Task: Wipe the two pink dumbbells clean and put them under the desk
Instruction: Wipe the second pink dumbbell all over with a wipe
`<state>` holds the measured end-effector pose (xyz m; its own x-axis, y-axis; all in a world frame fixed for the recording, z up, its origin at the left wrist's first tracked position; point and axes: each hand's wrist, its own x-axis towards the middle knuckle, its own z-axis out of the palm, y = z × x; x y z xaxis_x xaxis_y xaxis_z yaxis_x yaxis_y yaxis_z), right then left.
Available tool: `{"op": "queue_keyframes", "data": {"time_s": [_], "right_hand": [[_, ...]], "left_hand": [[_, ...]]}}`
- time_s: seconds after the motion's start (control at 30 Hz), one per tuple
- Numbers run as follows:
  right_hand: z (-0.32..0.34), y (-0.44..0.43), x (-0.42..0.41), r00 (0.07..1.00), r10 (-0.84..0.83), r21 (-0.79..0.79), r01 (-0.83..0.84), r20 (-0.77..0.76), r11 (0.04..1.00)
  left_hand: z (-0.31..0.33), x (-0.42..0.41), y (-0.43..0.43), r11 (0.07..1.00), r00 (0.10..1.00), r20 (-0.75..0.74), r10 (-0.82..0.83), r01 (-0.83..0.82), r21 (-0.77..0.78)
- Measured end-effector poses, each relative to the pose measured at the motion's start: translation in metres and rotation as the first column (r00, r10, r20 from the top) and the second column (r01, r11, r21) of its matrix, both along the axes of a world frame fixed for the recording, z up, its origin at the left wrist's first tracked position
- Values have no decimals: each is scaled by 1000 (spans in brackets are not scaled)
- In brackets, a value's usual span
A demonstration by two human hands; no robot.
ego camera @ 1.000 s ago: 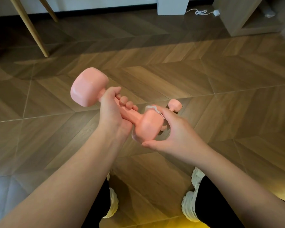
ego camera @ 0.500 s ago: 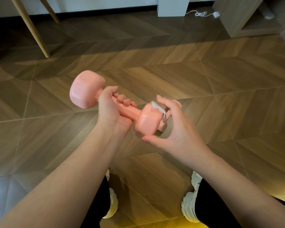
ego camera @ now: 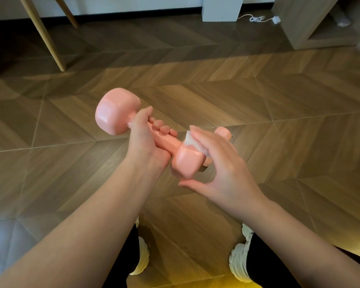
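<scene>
The glossy pink dumbbell with blocky moulded heads [ego camera: 170,144] is held in the air over the floor, slanting from its far head at the upper left down to its near head at the centre. The left hand [ego camera: 146,142] is clenched round the handle, hard up against the far head. The right hand [ego camera: 222,169] lays nearly straight fingers over a small white wipe [ego camera: 190,141] and presses it onto the top face of the near head. Its thumb stands off below the head, so it presses and does not clasp.

The dumbbell looks rigid, smooth-coated and probably heavy for its bulk, and likely slick where damp. The handle is the sure place to hold, since the heads offer only flat faces (a drop here would land close to the feet).

The second pink dumbbell [ego camera: 222,133] lies on the floor just beyond the right hand, mostly hidden by it. Whether it has been wiped I cannot tell.

The brown herringbone wood-look floor [ego camera: 279,121] lies open all round, with white shoes [ego camera: 142,258] below. At the far left stand slanted pale wooden legs [ego camera: 44,36], possibly the desk's. Along the back are a white square post [ego camera: 222,7], a loose white cable [ego camera: 256,18] and an open-fronted wooden cabinet [ego camera: 299,23]. The way toward the legs looks unobstructed.
</scene>
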<state>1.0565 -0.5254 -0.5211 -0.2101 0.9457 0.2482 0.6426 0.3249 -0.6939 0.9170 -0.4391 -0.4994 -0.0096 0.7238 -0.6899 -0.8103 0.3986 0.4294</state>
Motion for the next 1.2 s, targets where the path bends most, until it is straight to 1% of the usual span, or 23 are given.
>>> {"op": "queue_keyframes", "data": {"time_s": [0.07, 0.13, 0.2, 0.23, 0.3, 0.37, 0.4, 0.47, 0.53, 0.6, 0.63, 0.7, 0.73, 0.8, 0.83, 0.87, 0.9, 1.0, 1.03, 1.1, 1.17, 1.2], "right_hand": [[-1, 1, 1, 997, -9, 95, 1, 78, 995], [-4, 2, 2, 984, 2, 77, -16, 178, 997], [-7, 3, 1, 979, -1, 24, -4, 204, 1000], [-7, 3, 1, 985, -10, 6, 9, 171, 1000], [-3, 3, 0, 998, -34, -50, 36, 43, 998], [1, 4, 2, 985, -104, -191, 76, -139, 979], [3, 5, 4, 961, -143, -291, 70, -238, 954], [6, 8, 6, 896, -194, -452, -9, -400, 892], [4, 9, 7, 831, -220, -519, -94, -511, 850], [3, 9, 5, 779, -255, -546, -131, -572, 827], [3, 8, 4, 773, -252, -537, -132, -582, 833], [7, 5, 2, 805, -221, -486, -93, -550, 869], [9, 3, 2, 830, -202, -442, -59, -520, 895], [14, 1, 0, 881, -146, -299, 5, -450, 954], [15, 0, 0, 902, -116, -227, 20, -416, 974], [15, 0, 0, 912, -94, -202, 13, -399, 979], [14, 1, 1, 912, -90, -239, -10, -401, 971], [12, 8, 4, 895, -127, -451, -90, -428, 888], [11, 9, 4, 889, -133, -473, -102, -438, 875], [13, 8, 4, 880, -140, -444, -87, -453, 892], [18, 4, 2, 891, -124, -346, -40, -438, 937], [19, 2, 3, 905, -106, -273, -12, -412, 962]], "left_hand": [[0, 0, 1, 1000, 1000, -2, 27, -27, -1], [-1, -1, 2, 999, 999, -2, 35, -35, -13], [-3, -1, 2, 999, 1000, 9, 30, -30, -25], [-4, -1, 1, 1000, 1000, 12, 19, -19, -24], [-4, 0, 0, 1000, 1000, 9, -14, 14, -1], [-3, 2, -1, 997, 998, 4, -58, 58, 52], [-2, 3, -1, 993, 997, 9, -79, 78, 88], [0, 3, -2, 983, 995, 4, -98, 96, 158], [2, 3, -2, 976, 996, -11, -85, 86, 202], [6, 3, -2, 970, 996, -15, -91, 92, 227], [8, 3, -1, 968, 995, -13, -101, 101, 229], [10, 2, 0, 970, 994, -7, -113, 111, 218], [11, 1, 1, 972, 994, -5, -108, 107, 211], [11, -2, 2, 974, 996, -5, -90, 89, 207], [11, -3, 2, 974, 996, -2, -84, 83, 210], [11, -4, 2, 973, 997, 2, -82, 79, 215], [11, -5, 1, 972, 997, 6, -82, 78, 222], [14, -6, 1, 961, 996, -5, -91, 90, 262], [15, -6, 1, 957, 995, -13, -97, 97, 275], [16, -6, 1, 951, 994, -12, -109, 107, 291], [18, -6, 2, 951, 993, 5, -120, 114, 288], [17, -6, 3, 952, 992, 13, -123, 114, 283]]}}
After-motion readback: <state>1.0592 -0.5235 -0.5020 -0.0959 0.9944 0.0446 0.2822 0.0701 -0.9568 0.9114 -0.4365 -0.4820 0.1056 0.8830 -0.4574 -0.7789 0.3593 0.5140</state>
